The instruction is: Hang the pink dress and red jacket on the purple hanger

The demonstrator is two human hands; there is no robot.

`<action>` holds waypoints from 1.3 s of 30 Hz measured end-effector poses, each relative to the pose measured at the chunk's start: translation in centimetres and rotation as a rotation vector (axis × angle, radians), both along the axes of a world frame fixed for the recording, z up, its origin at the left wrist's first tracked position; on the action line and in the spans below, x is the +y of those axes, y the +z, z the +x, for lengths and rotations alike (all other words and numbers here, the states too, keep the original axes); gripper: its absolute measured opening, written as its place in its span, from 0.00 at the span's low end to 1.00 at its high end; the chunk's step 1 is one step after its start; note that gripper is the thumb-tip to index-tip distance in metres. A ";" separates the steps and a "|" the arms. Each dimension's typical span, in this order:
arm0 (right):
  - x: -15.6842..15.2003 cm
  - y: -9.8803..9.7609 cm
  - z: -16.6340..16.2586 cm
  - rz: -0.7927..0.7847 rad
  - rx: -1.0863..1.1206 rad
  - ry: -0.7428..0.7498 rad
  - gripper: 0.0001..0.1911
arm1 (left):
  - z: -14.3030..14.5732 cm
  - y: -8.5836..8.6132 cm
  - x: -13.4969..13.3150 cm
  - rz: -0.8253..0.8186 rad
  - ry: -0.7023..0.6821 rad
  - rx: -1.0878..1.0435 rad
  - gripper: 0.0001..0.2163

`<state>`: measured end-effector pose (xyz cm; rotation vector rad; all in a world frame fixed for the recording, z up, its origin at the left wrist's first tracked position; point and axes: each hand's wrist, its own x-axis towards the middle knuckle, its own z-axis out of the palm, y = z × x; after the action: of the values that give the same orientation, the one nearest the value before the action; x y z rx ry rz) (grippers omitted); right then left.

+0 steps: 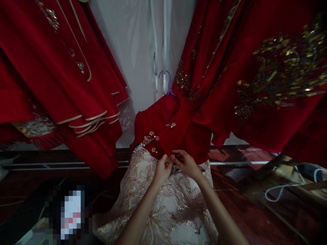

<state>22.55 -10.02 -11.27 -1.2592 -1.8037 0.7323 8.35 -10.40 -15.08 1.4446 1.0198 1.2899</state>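
Note:
A short red jacket [176,136] with a stand collar lies over a pale skirt [143,190] patterned in shiny leaves and flowers. Small beaded flower clasps sit at its neck and on its left side, one with a hanging fringe. At the jacket's lower front edge, my left hand [163,169] pinches a beaded flower clasp [172,157] between thumb and finger. From the other side my right hand [187,165] has its fingertips closed on the same clasp. The fingers partly cover it, so its fastening cannot be made out.
A purple hanger [169,81] sticks out of the jacket's collar. Red garments with pale piping [84,102] hang at left, and red garments with gold sequins [278,71] hang at right. A white cord [277,192] and wooden pieces lie at lower right.

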 end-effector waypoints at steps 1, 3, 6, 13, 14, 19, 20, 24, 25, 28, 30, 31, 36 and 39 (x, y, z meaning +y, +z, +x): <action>0.0 0.0 -0.3 -0.005 0.012 -0.013 0.15 | -0.2 0.0 -0.2 -0.011 0.036 0.019 0.08; -0.2 0.2 -0.7 -0.021 0.045 -0.034 0.12 | -0.5 0.1 -0.6 -0.036 0.116 0.057 0.09; -0.5 0.6 -1.3 -0.060 0.123 -0.055 0.10 | -1.2 0.5 -0.9 0.000 0.262 0.187 0.10; -0.7 1.0 -1.4 -0.078 0.198 -0.125 0.11 | -5.8 2.8 0.6 0.323 0.489 0.804 0.14; -0.7 0.9 -1.4 -0.070 0.196 -0.118 0.11 | -6.4 3.1 0.9 0.350 0.480 0.891 0.13; -0.2 0.8 -2.0 -0.057 0.184 -0.067 0.11 | -8.1 4.1 2.0 0.479 0.309 1.104 0.05; 0.0 0.8 -2.2 -0.057 0.188 -0.053 0.11 | -8.2 4.2 2.1 0.496 0.278 1.139 0.05; 1.4 1.1 -3.4 -0.050 0.210 -0.028 0.11 | -8.1 4.7 2.7 0.505 0.205 1.251 0.04; 1.7 1.2 -3.6 -0.049 0.211 -0.032 0.11 | -8.0 4.8 2.8 0.500 0.195 1.240 0.03; 2.6 1.3 -4.2 -0.052 0.195 -0.035 0.09 | -8.0 5.1 3.0 0.448 0.205 1.058 0.03; 3.0 1.3 -4.6 -0.037 0.171 -0.037 0.07 | -8.1 5.2 2.9 0.367 0.224 0.872 0.04; 3.2 1.2 -4.9 -0.026 0.161 -0.040 0.07 | -8.1 5.1 2.8 0.318 0.234 0.784 0.04; 3.7 0.8 -6.1 0.000 0.158 -0.066 0.07 | -8.0 3.8 3.1 0.120 0.206 0.426 0.07; 3.8 0.6 -6.4 0.002 0.153 -0.068 0.07 | -8.1 2.6 3.6 0.050 0.218 0.243 0.08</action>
<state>16.10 -6.19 -10.67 -1.2233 -1.6306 0.7678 0.24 -6.76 -12.45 1.5903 1.3453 1.3217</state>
